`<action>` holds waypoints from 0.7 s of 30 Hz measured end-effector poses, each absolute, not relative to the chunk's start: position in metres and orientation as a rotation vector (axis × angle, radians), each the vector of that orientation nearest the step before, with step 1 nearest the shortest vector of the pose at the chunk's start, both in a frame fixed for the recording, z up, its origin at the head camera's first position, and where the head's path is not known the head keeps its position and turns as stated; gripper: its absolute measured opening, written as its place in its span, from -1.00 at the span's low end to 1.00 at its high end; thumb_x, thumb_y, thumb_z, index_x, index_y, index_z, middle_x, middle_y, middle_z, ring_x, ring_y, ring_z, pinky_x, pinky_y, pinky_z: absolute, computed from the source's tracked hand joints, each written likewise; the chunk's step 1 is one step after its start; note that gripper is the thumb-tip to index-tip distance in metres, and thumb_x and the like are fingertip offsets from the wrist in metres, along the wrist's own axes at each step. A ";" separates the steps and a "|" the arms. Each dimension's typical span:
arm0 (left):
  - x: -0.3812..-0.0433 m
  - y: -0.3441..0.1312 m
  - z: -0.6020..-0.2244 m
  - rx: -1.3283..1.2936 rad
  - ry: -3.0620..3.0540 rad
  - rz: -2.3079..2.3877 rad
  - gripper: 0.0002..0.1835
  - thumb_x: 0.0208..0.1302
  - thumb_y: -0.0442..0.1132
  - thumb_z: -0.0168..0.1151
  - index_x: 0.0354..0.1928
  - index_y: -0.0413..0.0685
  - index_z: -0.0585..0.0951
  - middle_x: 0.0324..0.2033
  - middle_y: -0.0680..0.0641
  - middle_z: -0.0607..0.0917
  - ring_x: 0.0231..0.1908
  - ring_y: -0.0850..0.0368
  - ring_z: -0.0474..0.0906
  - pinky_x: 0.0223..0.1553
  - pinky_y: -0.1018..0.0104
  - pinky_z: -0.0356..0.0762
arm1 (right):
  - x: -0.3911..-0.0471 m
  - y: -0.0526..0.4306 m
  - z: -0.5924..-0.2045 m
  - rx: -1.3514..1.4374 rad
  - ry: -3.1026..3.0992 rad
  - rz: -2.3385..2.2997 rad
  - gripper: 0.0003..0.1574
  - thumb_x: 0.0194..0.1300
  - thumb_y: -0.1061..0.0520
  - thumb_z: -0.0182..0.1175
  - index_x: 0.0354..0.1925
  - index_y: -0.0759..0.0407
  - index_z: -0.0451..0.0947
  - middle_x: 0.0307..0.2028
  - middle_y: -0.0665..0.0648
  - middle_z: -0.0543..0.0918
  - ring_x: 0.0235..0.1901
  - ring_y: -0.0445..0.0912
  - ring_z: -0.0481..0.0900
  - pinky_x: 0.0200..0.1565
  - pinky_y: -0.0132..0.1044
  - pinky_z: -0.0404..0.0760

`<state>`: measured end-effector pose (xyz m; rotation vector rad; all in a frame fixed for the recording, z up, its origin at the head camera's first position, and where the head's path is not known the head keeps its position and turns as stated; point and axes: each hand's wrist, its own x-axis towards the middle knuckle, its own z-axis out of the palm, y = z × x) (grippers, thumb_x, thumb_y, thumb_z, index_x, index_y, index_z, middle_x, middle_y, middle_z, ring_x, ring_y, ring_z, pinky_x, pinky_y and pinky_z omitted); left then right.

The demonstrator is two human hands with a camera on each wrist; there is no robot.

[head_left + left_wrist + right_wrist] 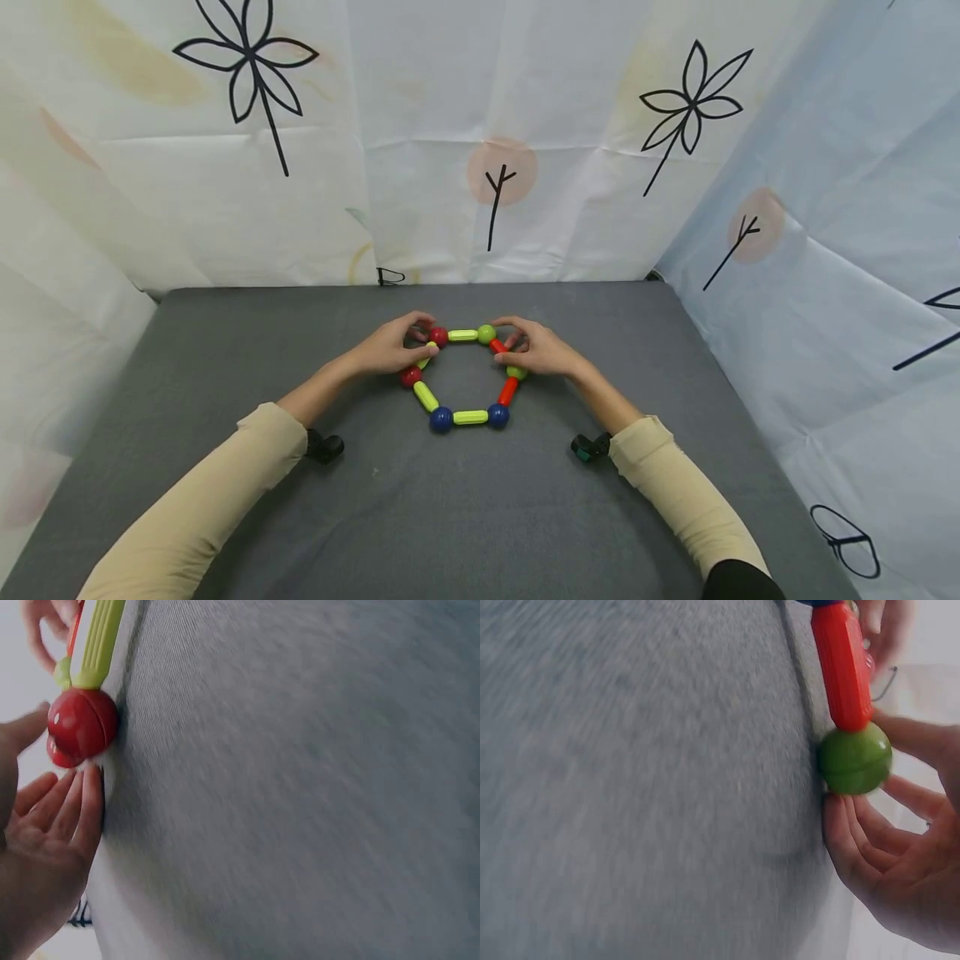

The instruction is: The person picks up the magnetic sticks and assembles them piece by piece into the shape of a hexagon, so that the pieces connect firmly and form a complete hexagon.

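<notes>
A six-sided ring of magnetic building rods and balls lies on the grey cloth. It has yellow-green rods (470, 417), red rods (508, 392), blue balls (441, 419), red balls (410, 377) and green balls (487, 334). My left hand (392, 343) holds the far left side, thumb across the rod and fingers by the upper red ball (438, 336). At the far right side my right hand (542, 347) grips around a red rod, its index finger at the upper green ball and its palm side over the lower green ball (855, 759).
Grey cloth (465, 508) covers the table. White fabric printed with plants (570, 108) hangs behind the far edge and along the sides. A dark wrist camera (326, 447) sits by the left sleeve, another camera (590, 448) by the right.
</notes>
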<state>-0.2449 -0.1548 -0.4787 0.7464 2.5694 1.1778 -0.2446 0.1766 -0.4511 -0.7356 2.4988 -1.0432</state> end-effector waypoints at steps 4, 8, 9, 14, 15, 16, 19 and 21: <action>-0.237 -0.171 -0.478 0.722 2.451 1.241 -0.27 0.51 -0.13 0.40 0.56 -0.25 0.35 0.38 -0.35 0.59 0.27 -0.22 0.68 0.34 -0.12 0.65 | -0.240 0.189 -0.451 -0.703 2.415 -1.101 -0.15 0.49 0.16 0.40 0.58 0.29 0.31 0.02 0.35 0.68 -0.06 0.09 0.79 -0.06 -0.23 0.72; -0.227 -0.186 -0.478 0.746 2.329 1.298 -0.22 0.45 -0.24 0.45 0.58 -0.28 0.31 0.29 -0.37 0.59 0.18 -0.14 0.72 0.23 0.17 0.73 | -0.235 0.198 -0.452 -0.697 2.348 -1.133 -0.16 0.50 0.16 0.39 0.58 0.31 0.30 0.09 0.36 0.68 0.00 0.07 0.79 -0.03 -0.25 0.73; -0.225 -0.188 -0.479 0.757 2.310 1.310 -0.21 0.45 -0.26 0.46 0.58 -0.29 0.31 0.28 -0.37 0.60 0.16 -0.13 0.72 0.21 0.24 0.73 | -0.234 0.199 -0.452 -0.700 2.343 -1.132 -0.16 0.50 0.16 0.38 0.58 0.31 0.30 0.11 0.37 0.69 0.02 0.08 0.78 -0.02 -0.24 0.73; -0.219 -0.193 -0.482 0.792 2.291 1.352 -0.22 0.42 -0.31 0.48 0.55 -0.33 0.32 0.19 -0.35 0.65 0.13 -0.12 0.73 0.15 0.36 0.72 | -0.230 0.201 -0.453 -0.703 2.347 -1.135 -0.20 0.52 0.18 0.36 0.58 0.29 0.32 0.15 0.41 0.69 0.09 0.16 0.76 0.00 -0.17 0.73; -0.218 -0.194 -0.482 0.792 2.293 1.355 -0.23 0.42 -0.31 0.48 0.55 -0.34 0.33 0.18 -0.35 0.65 0.13 -0.12 0.73 0.15 0.36 0.72 | -0.230 0.201 -0.454 -0.699 2.350 -1.132 -0.20 0.52 0.17 0.36 0.58 0.28 0.33 0.15 0.41 0.69 0.10 0.17 0.76 0.01 -0.17 0.74; -0.218 -0.194 -0.483 0.789 2.296 1.355 -0.23 0.42 -0.31 0.48 0.55 -0.34 0.33 0.18 -0.35 0.66 0.13 -0.12 0.73 0.15 0.35 0.72 | -0.230 0.201 -0.455 -0.696 2.348 -1.136 -0.21 0.53 0.17 0.36 0.58 0.28 0.33 0.16 0.41 0.69 0.10 0.17 0.76 0.01 -0.16 0.74; -0.216 -0.194 -0.483 0.777 2.311 1.342 -0.24 0.43 -0.29 0.47 0.54 -0.33 0.34 0.17 -0.34 0.66 0.13 -0.12 0.72 0.15 0.34 0.72 | -0.229 0.200 -0.456 -0.694 2.341 -1.145 -0.21 0.53 0.17 0.35 0.58 0.29 0.33 0.17 0.42 0.69 0.11 0.18 0.76 0.01 -0.16 0.74; -0.216 -0.195 -0.482 0.763 2.323 1.333 -0.26 0.44 -0.27 0.46 0.54 -0.32 0.36 0.17 -0.33 0.67 0.13 -0.10 0.71 0.15 0.34 0.73 | -0.229 0.201 -0.456 -0.698 2.337 -1.153 -0.22 0.54 0.17 0.35 0.57 0.29 0.33 0.17 0.43 0.69 0.11 0.18 0.75 0.01 -0.18 0.73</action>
